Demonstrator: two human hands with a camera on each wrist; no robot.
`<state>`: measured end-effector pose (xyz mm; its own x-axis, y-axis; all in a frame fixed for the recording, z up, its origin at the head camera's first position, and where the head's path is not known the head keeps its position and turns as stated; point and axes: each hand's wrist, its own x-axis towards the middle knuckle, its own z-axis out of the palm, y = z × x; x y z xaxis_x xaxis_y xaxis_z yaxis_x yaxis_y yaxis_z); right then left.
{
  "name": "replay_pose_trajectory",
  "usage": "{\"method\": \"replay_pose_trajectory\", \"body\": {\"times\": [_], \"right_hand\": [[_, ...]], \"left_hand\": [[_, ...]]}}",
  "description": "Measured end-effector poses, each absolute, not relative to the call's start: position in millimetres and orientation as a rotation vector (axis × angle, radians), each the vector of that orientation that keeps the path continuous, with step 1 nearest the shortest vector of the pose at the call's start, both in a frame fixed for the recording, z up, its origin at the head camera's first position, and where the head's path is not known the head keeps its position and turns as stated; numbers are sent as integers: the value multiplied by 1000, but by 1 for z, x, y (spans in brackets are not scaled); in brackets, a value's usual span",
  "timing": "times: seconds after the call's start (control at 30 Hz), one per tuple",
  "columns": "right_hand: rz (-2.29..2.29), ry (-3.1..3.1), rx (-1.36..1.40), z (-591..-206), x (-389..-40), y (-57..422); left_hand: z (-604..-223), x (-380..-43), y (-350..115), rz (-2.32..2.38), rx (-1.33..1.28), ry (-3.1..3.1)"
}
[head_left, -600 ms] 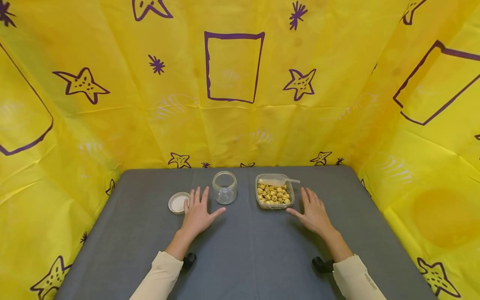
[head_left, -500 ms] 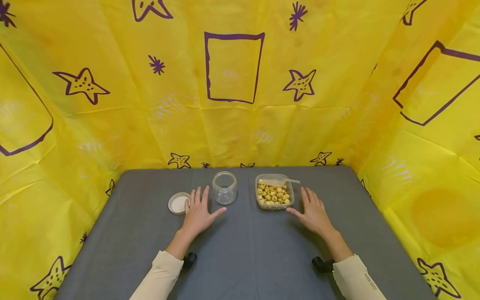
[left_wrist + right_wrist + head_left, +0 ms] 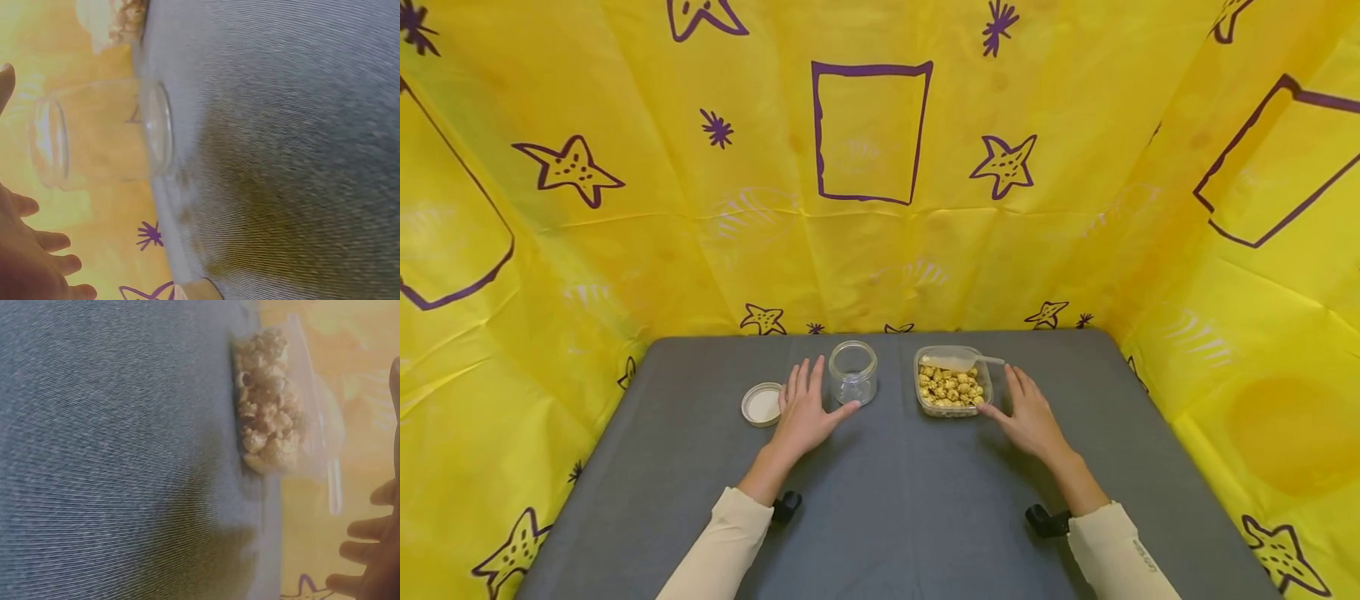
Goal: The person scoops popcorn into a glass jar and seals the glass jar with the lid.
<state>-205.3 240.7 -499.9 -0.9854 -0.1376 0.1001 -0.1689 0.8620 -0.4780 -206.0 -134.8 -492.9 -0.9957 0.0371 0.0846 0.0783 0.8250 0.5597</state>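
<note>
We see the left hand [image 3: 805, 417] and right hand [image 3: 1032, 421], fingers spread and gripping nothing, edged slightly forward over the worktop [image 3: 895, 500] toward its far edge. The left now nears a glass jar [image 3: 853, 387] just left of that edge's middle, its lid [image 3: 762, 404] toward the far left corner; the right nears a plastic tub [image 3: 951, 411] of popcorn [image 3: 951, 386] right of middle. To us, reaching is under way, nothing grasped.

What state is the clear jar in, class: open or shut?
Open: the clear jar has nothing over its top, and its lid lies apart on the table.
</note>
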Motion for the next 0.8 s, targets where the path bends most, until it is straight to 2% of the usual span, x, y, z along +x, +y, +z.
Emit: {"method": "replay_pose_trajectory", "body": {"times": [0.8], "right_hand": [[923,-2939,240,-489,-212,240]], "left_hand": [[-475,-210,-122,-966,-191,-2850]]}}
